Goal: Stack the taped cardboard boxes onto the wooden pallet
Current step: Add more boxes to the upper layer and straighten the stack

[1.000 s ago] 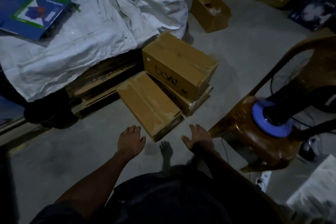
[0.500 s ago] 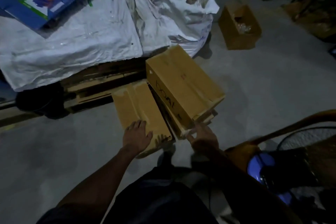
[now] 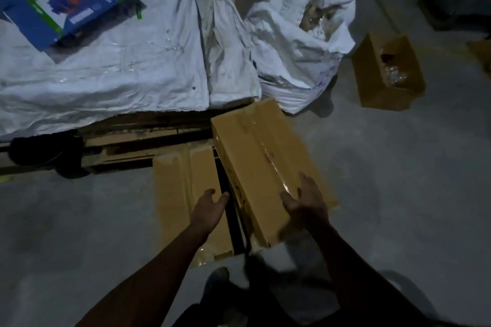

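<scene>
Both hands (image 3: 255, 203) flank the upper box's (image 3: 263, 164) near end — bare floor (image 3: 398, 180) rightward.

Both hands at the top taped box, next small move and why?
Probably bring the left hand against the top box's printed side. The right hand already rests on its near end, while the left hovers open beside it, above the lower box. The pallet lies just beyond.

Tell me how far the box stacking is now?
Done: nothing visible; the pallet holds white sacks, no box. In hand: the right hand rests on the top box, the left hand reaches beside it. Left: every box, including the low box.
</scene>
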Demonstrator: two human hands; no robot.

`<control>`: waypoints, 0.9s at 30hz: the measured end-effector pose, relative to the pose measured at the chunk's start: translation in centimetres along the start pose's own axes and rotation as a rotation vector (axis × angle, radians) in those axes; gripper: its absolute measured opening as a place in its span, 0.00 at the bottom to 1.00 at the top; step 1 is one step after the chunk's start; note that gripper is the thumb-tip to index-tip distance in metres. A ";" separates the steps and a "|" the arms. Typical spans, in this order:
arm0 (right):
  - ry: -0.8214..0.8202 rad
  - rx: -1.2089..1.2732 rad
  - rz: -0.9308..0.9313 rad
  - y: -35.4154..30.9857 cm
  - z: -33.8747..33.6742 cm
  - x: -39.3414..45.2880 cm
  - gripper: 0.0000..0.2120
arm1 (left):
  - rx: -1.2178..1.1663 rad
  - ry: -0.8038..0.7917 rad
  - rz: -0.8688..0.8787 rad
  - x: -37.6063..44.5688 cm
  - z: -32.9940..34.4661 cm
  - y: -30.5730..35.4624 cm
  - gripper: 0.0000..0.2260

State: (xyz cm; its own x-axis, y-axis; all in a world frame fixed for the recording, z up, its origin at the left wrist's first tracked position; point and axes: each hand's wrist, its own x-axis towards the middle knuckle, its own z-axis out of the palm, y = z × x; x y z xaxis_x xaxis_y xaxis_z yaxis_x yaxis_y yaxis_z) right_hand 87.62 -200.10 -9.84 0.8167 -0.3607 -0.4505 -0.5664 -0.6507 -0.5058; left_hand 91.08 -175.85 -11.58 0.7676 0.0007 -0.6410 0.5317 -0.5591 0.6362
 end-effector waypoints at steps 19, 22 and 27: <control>-0.248 -0.042 0.006 8.7 3.2 32.4 0.51 | -0.621 0.138 -0.296 18.7 14.6 1.5 0.16; -0.188 -0.099 0.089 9.1 4.4 33.1 0.51 | -0.672 0.181 -0.262 20.7 15.5 0.0 0.31; -0.141 -0.126 0.066 8.2 4.6 30.8 0.50 | -0.726 0.295 -0.209 20.2 15.6 -1.5 0.34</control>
State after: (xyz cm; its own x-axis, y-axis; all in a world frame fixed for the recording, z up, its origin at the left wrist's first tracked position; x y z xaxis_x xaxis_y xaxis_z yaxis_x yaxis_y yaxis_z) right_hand 107.59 -213.52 -31.24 0.7496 -0.3144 -0.5824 -0.5928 -0.7104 -0.3794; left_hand 100.21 -187.92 -32.23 0.6351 0.3209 -0.7026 0.6966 0.1548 0.7005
